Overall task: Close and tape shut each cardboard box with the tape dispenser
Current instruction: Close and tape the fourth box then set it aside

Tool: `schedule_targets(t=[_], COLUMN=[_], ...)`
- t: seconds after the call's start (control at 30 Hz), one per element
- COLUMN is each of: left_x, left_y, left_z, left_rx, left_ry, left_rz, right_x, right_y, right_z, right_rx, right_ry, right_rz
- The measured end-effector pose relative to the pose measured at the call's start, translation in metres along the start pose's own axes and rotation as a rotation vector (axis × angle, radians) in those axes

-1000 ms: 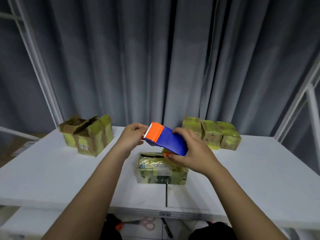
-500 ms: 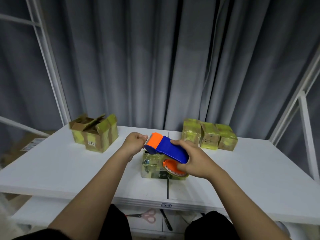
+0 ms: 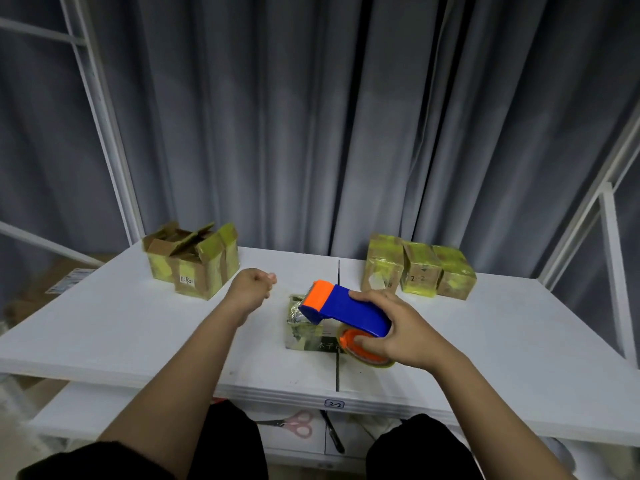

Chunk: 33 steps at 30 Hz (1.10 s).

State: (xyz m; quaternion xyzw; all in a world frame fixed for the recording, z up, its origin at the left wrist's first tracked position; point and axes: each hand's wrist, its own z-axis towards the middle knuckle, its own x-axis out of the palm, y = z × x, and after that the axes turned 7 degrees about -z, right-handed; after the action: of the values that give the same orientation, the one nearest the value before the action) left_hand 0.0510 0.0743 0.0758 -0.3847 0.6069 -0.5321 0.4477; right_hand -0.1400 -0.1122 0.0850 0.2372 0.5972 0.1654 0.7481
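Cardboard box [image 3: 304,332], glossy with yellowed tape, sits near the bench's [image 3: 104,327] front edge. Over it our right hand [image 3: 398,332] grips the blue-and-orange plastic tape dispenser [image 3: 343,308]; our left hand [image 3: 251,292] hovers curled, holding nothing.

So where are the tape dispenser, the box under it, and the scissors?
tape dispenser [image 3: 349,308], head view, on its blue body.
box under it [image 3: 304,336], head view, on its near side face.
scissors [image 3: 300,424], head view, on the pink handles, on the shelf below the table.
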Motion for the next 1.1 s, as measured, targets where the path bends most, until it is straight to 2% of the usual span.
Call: schedule_targets(t=[0.1,0.23,0.4,0.5,0.73,0.9,1.1], left_x=[-0.002,-0.004,0.002,0.005,0.020,0.018,0.006], left_y=[0.003,0.008,0.012,0.020,0.038,0.049,0.066], left_z=[0.003,0.011,0.014,0.017,0.026,0.041,0.060], left_rx=[0.022,0.043,0.070,0.051,0.047,-0.026,-0.104], left_ry=[0.027,-0.028,-0.055,-0.083,-0.040,-0.049,-0.122], left_rz=[0.003,-0.029,-0.009,0.001,-0.021,-0.062,-0.104], right_x=[-0.001,-0.001,-0.009,-0.016,-0.014,-0.010,-0.001], right_y=[0.003,0.003,-0.008,-0.017,-0.043,-0.042,-0.042], right_z=[0.001,0.002,0.004,0.012,0.048,0.080,0.124], right_rx=[0.016,0.063,0.102,0.122,0.169,0.132,0.167], right_ry=[-0.041,-0.141,-0.156,-0.162,-0.178,-0.287,-0.176], right_rz=[0.029,0.270,0.365,0.322,0.227,0.222,0.261])
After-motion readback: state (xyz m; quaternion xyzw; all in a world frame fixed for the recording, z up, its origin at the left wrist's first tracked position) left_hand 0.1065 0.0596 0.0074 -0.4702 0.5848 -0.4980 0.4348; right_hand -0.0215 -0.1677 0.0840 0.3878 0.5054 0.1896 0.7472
